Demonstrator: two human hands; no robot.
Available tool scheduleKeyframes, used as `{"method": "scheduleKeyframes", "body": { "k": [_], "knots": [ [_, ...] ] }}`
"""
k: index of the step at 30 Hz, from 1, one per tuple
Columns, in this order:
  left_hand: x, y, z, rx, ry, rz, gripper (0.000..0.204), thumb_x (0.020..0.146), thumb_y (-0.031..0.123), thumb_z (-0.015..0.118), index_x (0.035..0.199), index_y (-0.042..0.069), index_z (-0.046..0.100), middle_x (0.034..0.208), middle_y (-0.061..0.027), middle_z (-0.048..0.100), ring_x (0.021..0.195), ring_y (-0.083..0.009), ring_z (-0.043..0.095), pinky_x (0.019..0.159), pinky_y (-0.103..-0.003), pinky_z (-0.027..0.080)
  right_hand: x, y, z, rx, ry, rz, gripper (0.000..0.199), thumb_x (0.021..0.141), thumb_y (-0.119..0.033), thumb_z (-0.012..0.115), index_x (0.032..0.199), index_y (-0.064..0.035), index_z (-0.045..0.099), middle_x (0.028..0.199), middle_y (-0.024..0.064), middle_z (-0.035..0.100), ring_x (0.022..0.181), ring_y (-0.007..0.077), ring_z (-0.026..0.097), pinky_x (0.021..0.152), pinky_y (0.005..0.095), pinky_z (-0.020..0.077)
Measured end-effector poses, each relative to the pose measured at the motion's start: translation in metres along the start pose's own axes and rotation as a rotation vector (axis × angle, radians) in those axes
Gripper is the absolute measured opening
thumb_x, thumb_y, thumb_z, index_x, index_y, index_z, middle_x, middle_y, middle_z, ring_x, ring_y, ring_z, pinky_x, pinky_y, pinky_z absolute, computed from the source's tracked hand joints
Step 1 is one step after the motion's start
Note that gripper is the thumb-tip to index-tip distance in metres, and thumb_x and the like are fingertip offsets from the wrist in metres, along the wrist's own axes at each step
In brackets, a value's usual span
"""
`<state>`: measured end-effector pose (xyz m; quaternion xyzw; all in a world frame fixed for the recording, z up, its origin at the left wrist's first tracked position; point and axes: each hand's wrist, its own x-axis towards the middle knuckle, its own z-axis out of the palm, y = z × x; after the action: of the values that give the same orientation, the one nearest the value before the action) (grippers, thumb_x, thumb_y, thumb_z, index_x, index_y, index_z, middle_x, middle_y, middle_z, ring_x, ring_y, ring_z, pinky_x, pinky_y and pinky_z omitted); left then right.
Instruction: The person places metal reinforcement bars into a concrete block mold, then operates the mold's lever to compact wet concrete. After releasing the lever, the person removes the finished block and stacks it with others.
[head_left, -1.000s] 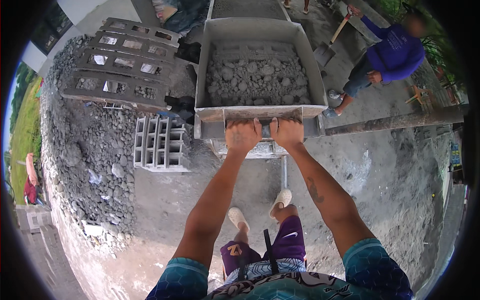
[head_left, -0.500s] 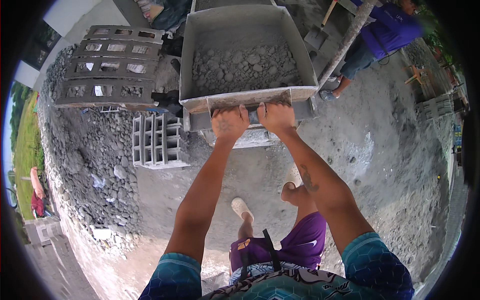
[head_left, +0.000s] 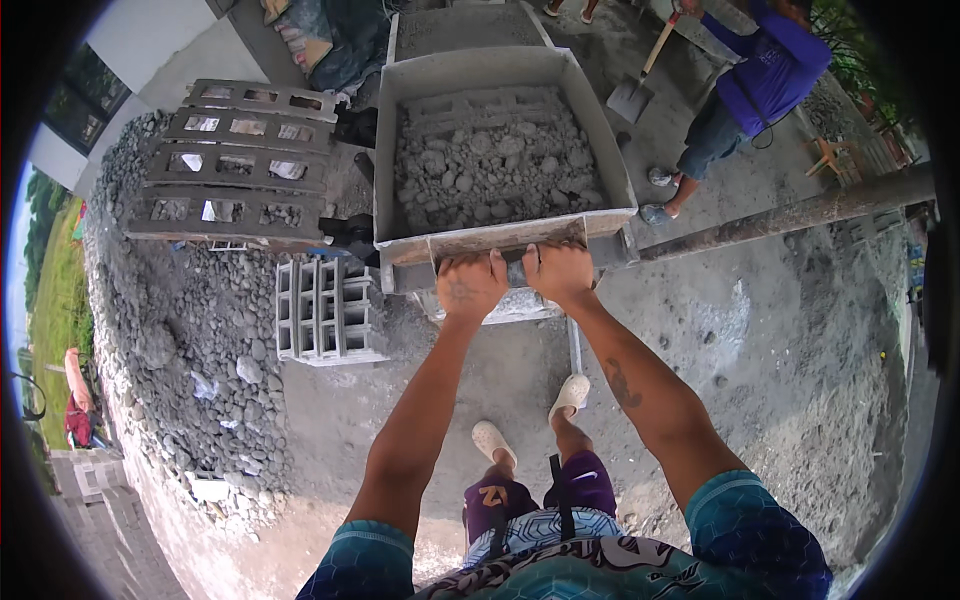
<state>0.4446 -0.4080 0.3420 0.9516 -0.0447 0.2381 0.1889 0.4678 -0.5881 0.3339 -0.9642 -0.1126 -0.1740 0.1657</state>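
My left hand (head_left: 470, 284) and my right hand (head_left: 560, 272) are closed side by side, knuckles up, on a dark handle bar at the near side of a metal tray (head_left: 384, 165). Most of the bar is hidden under my fingers. Grey lumpy sand and gravel mix (head_left: 485, 175) lies in the tray, with a ridged pattern at its far end. Below my hands sits a pale block-like piece (head_left: 525, 305), partly covered. To the right of the tray a long metal pole (head_left: 790, 220) slants out sideways.
Hollow concrete blocks (head_left: 330, 310) stand left of the tray, below rows of more blocks (head_left: 235, 165). A gravel heap (head_left: 180, 350) spreads further left. At the upper right a person (head_left: 760, 80) in purple holds a shovel (head_left: 632, 95).
The long pole has swung down from steep to nearly level on the right. My right foot has moved. The person in purple now shows with a shovel. Both hands keep their hold.
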Motion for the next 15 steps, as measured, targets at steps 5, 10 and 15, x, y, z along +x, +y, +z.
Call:
{"method": "scheduleKeyframes", "body": {
  "k": [5,10,15],
  "knots": [
    [0.002,-0.004,-0.001,-0.016,-0.068,-0.013,0.044,0.098,0.031,0.055,0.069,0.005,0.076,0.071,-0.0164,0.074,0.068,-0.0354,0.073,0.082,-0.045,0.057,0.001,-0.002,-0.002,-0.047,-0.039,-0.013,0.039,0.097,-0.034,0.056,0.075,-0.0074,0.074,0.078,0.0145,0.075,0.071,0.0381,0.073,0.076,0.0494,0.059],
    [0.003,0.003,-0.005,0.002,-0.102,-0.02,0.04,0.099,0.031,0.057,0.075,0.005,0.077,0.076,-0.0169,0.076,0.073,-0.0345,0.074,0.081,-0.045,0.057,-0.007,0.001,-0.003,-0.016,0.101,-0.08,0.039,0.101,-0.035,0.057,0.079,-0.008,0.075,0.08,0.012,0.073,0.078,0.0352,0.072,0.079,0.0468,0.0557],
    [-0.011,-0.007,-0.008,-0.036,-0.036,0.078,0.036,0.099,0.031,0.059,0.078,0.007,0.075,0.079,-0.0137,0.076,0.079,-0.0311,0.074,0.078,-0.044,0.056,-0.018,-0.013,-0.015,0.04,0.065,-0.082,0.036,0.101,-0.033,0.061,0.079,-0.0083,0.073,0.079,0.0094,0.07,0.077,0.0322,0.068,0.076,0.0446,0.051]
  ]
}}
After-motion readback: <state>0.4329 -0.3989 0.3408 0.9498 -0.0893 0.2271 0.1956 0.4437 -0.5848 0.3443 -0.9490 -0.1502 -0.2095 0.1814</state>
